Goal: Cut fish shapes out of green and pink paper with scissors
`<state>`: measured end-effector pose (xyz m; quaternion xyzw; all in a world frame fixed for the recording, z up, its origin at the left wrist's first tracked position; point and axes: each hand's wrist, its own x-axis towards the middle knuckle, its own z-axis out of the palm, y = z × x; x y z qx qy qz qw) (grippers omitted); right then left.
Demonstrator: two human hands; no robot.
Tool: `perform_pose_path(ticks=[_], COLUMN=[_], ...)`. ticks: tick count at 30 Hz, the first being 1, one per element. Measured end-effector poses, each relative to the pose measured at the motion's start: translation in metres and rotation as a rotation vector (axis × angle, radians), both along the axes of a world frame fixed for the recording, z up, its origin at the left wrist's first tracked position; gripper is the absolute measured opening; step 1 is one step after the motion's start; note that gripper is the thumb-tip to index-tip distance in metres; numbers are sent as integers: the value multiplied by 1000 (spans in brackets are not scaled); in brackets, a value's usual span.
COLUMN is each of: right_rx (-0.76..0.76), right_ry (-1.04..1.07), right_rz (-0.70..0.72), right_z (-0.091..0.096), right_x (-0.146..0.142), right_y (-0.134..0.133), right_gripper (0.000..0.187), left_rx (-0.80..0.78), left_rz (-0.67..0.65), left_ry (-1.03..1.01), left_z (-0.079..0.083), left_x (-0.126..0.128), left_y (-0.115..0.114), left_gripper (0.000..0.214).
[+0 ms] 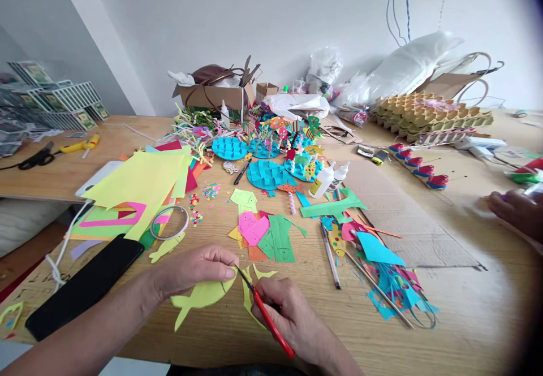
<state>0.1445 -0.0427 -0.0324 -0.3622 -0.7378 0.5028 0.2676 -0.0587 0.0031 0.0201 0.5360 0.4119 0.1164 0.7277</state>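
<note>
My left hand (206, 267) is closed on a yellow paper fish (207, 295), pinching it near the head, with its tail pointing left. In my right hand (285, 309) is a pair of red-handled scissors (272, 324), their dark blades at the fish's head edge. A thin yellow offcut (246, 292) hangs beside the blades, and another scrap (263, 273) lies just behind. Beyond my hands lie a pink paper piece (253, 228) and green paper pieces (283, 239) with fish drawn on them. A second yellow fish (167, 246) rests left of these, near a tape roll (169, 223).
Coloured paper sheets (139, 178) and a black phone-like slab (85, 288) lie left. Blue round bases (269, 174), glue bottles (322, 180) and a pen (331, 256) stand or lie ahead. Right are paper scraps (388, 280), cardboard (407, 223) and another person's hand (515, 209).
</note>
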Motion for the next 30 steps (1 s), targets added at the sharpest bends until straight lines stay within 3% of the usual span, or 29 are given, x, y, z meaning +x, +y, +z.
perform_pose_path(ticks=[5,9,14,22,26,30], right_rx=[-135,-315,-352,-156,-110,-79], right_ry=[59,158,81,-209,-287,-361], right_rz=[2,-12,-98,-115,-185,-214], right_z=[2,4,-2,-16,-15,-8], right_x=[3,7,13,24,29,32], right_y=[1,-1,-2,2,6,11], right_gripper=[38,40,42,24,12,9], left_rx=[-5,237,386,482,560,790], left_rz=[-34,-9,26,310,440,570], left_ry=[22,119,245,318,389,662], left_z=[1,-1,-14,-28,-33,-36], left_x=[-7,-8,-7,-17,-45,-83], left_y=[1,-4,-17,-13,-5,4], left_gripper=[28,27,18,4,12,8])
